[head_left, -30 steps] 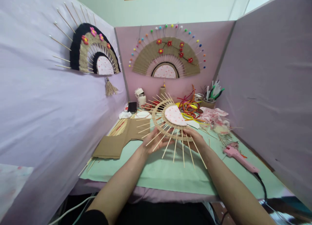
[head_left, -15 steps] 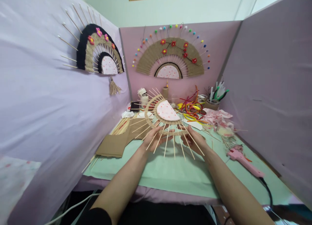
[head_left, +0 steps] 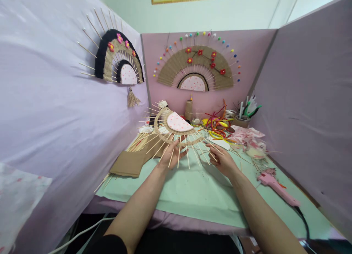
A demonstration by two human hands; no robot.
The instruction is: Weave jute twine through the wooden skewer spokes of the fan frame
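A half-round woven fan (head_left: 180, 122) with a pink-dotted cloth centre is held up above the table, tilted. Thin wooden sticks radiate from it, and a woven twine band crosses them. My left hand (head_left: 172, 154) grips the fan from below, its fingers partly hidden behind the band and sticks. By the fan's right end is my right hand (head_left: 223, 160), fingers curled and pressed together among the stick tips. What those fingers pinch, perhaps a stick or a strand, is too small to make out.
A pink glue gun (head_left: 279, 188) lies at the right. Brown cardboard (head_left: 128, 164) and loose sticks (head_left: 136, 142) lie at the left. Behind are coloured pipe cleaners (head_left: 217, 124), a twine spool (head_left: 189, 109) and a tool pot (head_left: 241, 122). Two finished fans (head_left: 202, 65) hang on the partitions.
The fan has shifted left with my left hand. My right hand has come off the fan's lower band and now sits by its right end with curled fingers. The view has turned slightly.
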